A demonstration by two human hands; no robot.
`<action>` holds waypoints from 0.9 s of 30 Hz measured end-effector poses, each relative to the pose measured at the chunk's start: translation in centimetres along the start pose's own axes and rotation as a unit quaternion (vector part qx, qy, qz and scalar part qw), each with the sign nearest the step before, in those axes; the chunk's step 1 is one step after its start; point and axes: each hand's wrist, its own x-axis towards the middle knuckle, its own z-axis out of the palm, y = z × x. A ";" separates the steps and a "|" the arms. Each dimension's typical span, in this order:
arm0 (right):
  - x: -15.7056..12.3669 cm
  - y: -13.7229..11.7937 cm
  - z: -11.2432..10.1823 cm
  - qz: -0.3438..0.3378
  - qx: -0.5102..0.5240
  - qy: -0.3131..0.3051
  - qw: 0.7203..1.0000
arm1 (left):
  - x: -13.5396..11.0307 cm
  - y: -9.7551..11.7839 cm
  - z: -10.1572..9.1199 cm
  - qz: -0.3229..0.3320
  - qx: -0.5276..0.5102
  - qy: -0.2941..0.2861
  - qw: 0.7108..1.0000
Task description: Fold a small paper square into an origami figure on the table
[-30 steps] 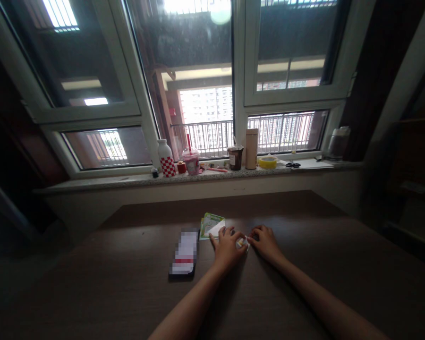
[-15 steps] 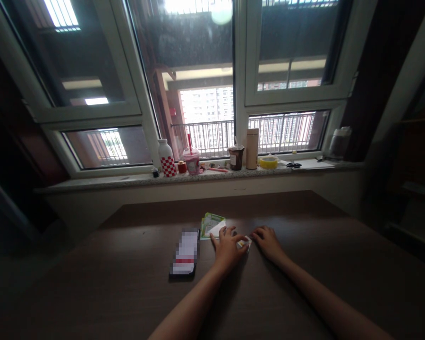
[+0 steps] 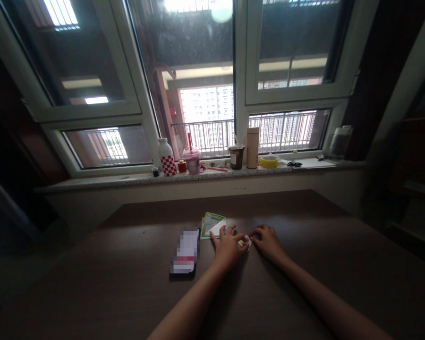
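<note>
Brown wood-look table (image 3: 109, 283): head view; dark top, fills lower part, both forearms reaching in over the near edge.
Small white piece with yellow marks (image 3: 247, 242): on table, between the two hands; looks like paper or a sticker, too small to tell.
Left hand (image 3: 228, 248): thumb and index clamped on the small piece from its left; other fingers spread, near the cards.
Right hand (image 3: 265, 238): fingertips bunched at the piece's right edge; cannot tell if they grip it or only touch.
Green-and-white cards (image 3: 212, 222): overlapping stack, just beyond left hand.
Smartphone (image 3: 184, 252): lies left of left hand, screen up, pixelated, red band low on it.
Granite windowsill (image 3: 92, 182): behind table, under window.
Sill, left part: white bottle with red checks (image 3: 167, 160), red spool-like item (image 3: 182, 166), lidded pink drink cup (image 3: 192, 161) with red straw.
Sill, middle: dark drink cup (image 3: 236, 158), beige thermos (image 3: 252, 148) just beside it.
Sill, right part: yellow tape roll (image 3: 268, 162), black-handled scissors (image 3: 294, 164), white paper (image 3: 315, 163), clear container (image 3: 341, 141).
</note>
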 end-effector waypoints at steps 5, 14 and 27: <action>0.0 0.3 0.3 -0.011 0.001 0.010 1.000 | 0.0 -0.1 0.0 0.003 -0.005 -0.003 1.000; 0.1 1.0 0.5 -0.033 0.012 0.033 0.999 | -0.5 0.3 0.3 0.001 0.004 0.024 1.000; -0.3 0.5 0.3 -0.049 -0.022 0.013 0.998 | -0.4 0.2 0.3 -0.006 -0.012 0.017 1.000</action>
